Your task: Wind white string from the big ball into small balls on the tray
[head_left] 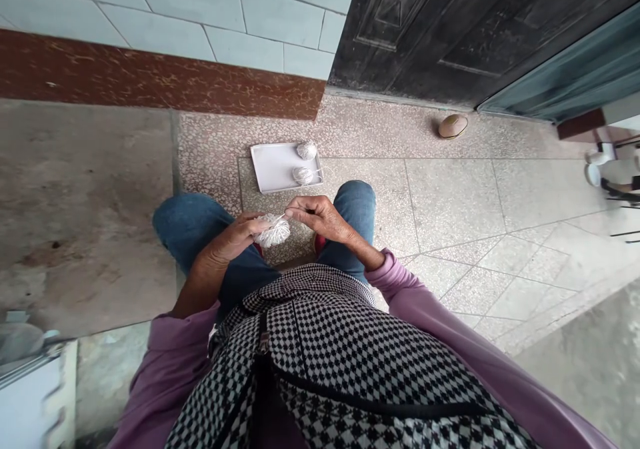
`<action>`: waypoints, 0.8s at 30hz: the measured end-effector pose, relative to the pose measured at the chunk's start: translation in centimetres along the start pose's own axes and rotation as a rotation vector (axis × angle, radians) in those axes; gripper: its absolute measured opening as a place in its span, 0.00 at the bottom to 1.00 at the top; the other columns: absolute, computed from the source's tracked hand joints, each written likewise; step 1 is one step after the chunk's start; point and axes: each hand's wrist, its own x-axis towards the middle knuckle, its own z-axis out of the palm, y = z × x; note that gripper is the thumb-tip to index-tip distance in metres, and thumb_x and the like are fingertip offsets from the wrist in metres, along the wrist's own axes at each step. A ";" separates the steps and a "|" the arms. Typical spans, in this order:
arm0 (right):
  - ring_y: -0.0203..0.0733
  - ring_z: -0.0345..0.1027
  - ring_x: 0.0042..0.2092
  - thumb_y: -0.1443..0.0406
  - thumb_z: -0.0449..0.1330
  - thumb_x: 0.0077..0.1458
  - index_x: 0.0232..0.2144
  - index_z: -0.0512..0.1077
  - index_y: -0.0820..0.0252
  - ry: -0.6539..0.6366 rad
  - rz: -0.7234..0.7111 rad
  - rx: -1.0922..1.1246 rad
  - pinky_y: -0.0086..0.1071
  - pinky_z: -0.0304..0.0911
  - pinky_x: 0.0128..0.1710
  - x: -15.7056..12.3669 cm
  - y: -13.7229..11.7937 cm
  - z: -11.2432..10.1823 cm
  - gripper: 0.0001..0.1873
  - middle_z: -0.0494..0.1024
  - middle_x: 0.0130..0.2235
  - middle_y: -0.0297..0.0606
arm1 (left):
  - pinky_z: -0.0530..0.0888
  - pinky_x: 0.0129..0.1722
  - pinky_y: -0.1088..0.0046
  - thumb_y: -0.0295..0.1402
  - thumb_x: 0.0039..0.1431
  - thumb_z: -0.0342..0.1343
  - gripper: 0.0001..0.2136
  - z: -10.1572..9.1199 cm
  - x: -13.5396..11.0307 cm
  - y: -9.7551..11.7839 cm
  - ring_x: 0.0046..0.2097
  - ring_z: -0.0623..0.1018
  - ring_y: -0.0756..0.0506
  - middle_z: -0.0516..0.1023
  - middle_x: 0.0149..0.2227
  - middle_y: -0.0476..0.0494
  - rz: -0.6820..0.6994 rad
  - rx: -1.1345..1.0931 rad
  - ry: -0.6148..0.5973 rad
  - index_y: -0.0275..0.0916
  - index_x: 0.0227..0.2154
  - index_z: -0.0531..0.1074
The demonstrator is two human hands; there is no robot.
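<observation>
A ball of white yarn (274,233) is held over my lap, between my knees. My left hand (241,232) grips it from the left side, fingers along its top. Just to the right, my right hand (320,217) pinches a strand of the yarn between thumb and fingertips, close to the ball. On the floor beyond my hands lies a shallow white tray (273,169). Two more white yarn balls sit at its right side, a far ball (307,150) and a near ball (303,175); a loose strand loops over the tray's right edge.
A dark panelled door (425,29) and a tiled wall (190,9) with a brown base band stand ahead. A rounded tan object (453,126) rests on the floor near the door. Blurred items (613,169) are at the far right.
</observation>
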 end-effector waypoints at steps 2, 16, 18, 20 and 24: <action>0.42 0.57 0.35 0.45 0.82 0.77 0.34 0.80 0.55 -0.048 0.059 0.067 0.36 0.52 0.33 0.2 0.8 -0.3 0.28 0.68 0.28 0.32 | 0.87 0.49 0.53 0.58 0.53 0.76 0.23 -0.3 -0.5 1.3 0.45 0.89 0.30 0.92 0.41 0.37 -0.010 0.069 -0.032 0.44 0.40 0.91; 0.38 0.46 0.31 0.37 0.88 0.63 0.42 0.86 0.57 -0.045 -0.003 0.133 0.38 0.40 0.33 0.6 4.3 1.7 0.32 0.63 0.26 0.25 | 0.85 0.64 0.52 0.42 0.60 0.74 0.16 -1.1 -2.5 3.6 0.56 0.89 0.29 0.89 0.50 0.41 0.429 0.741 0.263 0.52 0.50 0.89; 0.39 0.47 0.32 0.36 0.85 0.67 0.39 0.85 0.56 -0.041 -0.002 0.092 0.38 0.40 0.33 0.6 4.6 1.9 0.33 0.62 0.26 0.25 | 0.85 0.65 0.51 0.41 0.60 0.74 0.16 -1.0 -2.7 3.3 0.56 0.88 0.28 0.88 0.50 0.41 0.434 0.750 0.262 0.52 0.51 0.89; 0.39 0.50 0.32 0.34 0.83 0.70 0.37 0.84 0.57 -0.064 -0.017 0.069 0.38 0.42 0.33 0.8 5.0 2.1 0.35 0.64 0.26 0.26 | 0.85 0.66 0.49 0.41 0.62 0.74 0.16 -1.1 -2.9 3.2 0.56 0.88 0.28 0.88 0.50 0.39 0.466 0.784 0.280 0.51 0.52 0.89; 0.37 0.56 0.32 0.29 0.79 0.72 0.36 0.82 0.58 -0.101 -0.081 0.056 0.35 0.50 0.34 1.4 5.7 0.6 0.40 0.71 0.29 0.29 | 0.85 0.69 0.46 0.42 0.68 0.74 0.16 -2.6 -3.7 3.7 0.57 0.87 0.27 0.87 0.50 0.36 0.541 0.952 0.416 0.48 0.56 0.90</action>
